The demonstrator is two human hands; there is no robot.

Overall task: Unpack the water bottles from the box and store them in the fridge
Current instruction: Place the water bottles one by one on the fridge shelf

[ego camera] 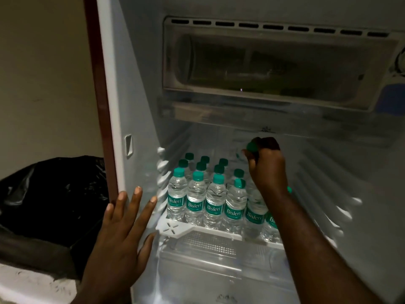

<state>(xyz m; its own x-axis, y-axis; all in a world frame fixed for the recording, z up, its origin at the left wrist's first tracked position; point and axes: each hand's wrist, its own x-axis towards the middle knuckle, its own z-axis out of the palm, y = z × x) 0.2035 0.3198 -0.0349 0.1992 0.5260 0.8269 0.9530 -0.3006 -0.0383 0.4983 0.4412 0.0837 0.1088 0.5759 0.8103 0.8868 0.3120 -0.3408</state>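
Inside the dim fridge (pixel 135 88), rows of water bottles (pixel 215 200) are standing on the shelf (pixel 175 228). Right hand (pixel 266 165) is gripping one bottle (pixel 253 148) by its green cap, far back. Left hand (pixel 122 229) is hanging flat, fingers spread, holding nothing. Next move, I think: setting it down upright without bumping the others.

Fridge (pixel 140 88) open, interior lit dimly; freezer compartment (pixel 274 62) seen at top behind translucent flap. Bisleri water bottles (pixel 195 200) with green caps stood upright in rows on left part of white shelf (pixel 173 229). Right hand (pixel 266 163) reached deep into fridge, fingers curled round green cap of held bottle (pixel 252 148) at back, above the rows. Left hand (pixel 122 229) held flat, fingers spread, at fridge's left edge. Black plastic bag (pixel 54 194) seen at left outside fridge. Clear drawer (pixel 208 260) seen beneath shelf.
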